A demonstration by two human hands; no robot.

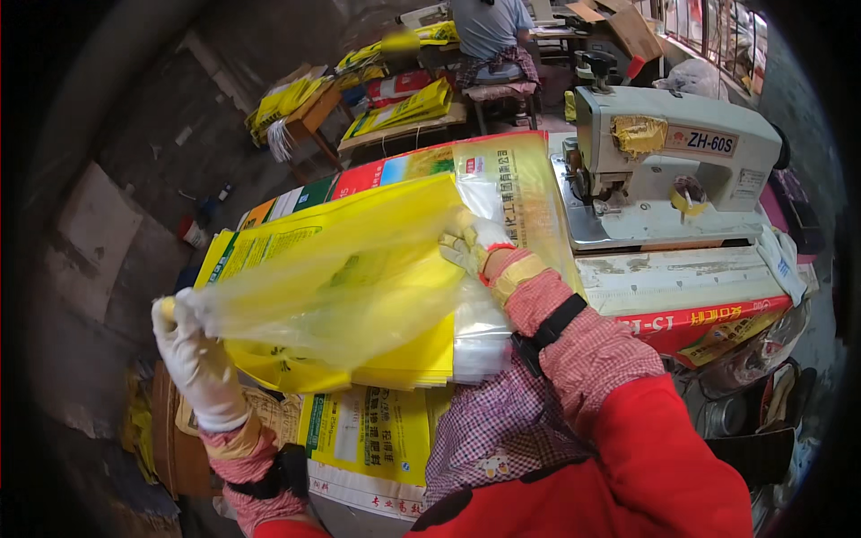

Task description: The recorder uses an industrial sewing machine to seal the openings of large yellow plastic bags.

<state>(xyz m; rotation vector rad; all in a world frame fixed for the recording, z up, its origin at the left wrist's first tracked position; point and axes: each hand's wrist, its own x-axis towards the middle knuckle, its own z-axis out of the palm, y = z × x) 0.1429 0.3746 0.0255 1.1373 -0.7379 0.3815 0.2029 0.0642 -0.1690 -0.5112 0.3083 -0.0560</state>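
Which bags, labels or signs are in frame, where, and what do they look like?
Yellow sack stack: table centre, flat, green print.
Clear liner bag: stretched between left hand and right hand.
Nameplate label: sewing machine front, pale rectangle.
Yellow tape patch: on the machine.
Red banner: table edge.

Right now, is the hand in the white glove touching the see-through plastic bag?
Touching. The head view shows the left hand pinching the corner of the clear plastic bag, its fingers closed on the film.

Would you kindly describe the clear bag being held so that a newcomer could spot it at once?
Start at the grey sewing machine; left of it lies a stack of yellow printed sacks. Above them the left hand and right hand stretch a plastic liner bag, the only see-through, unprinted one.
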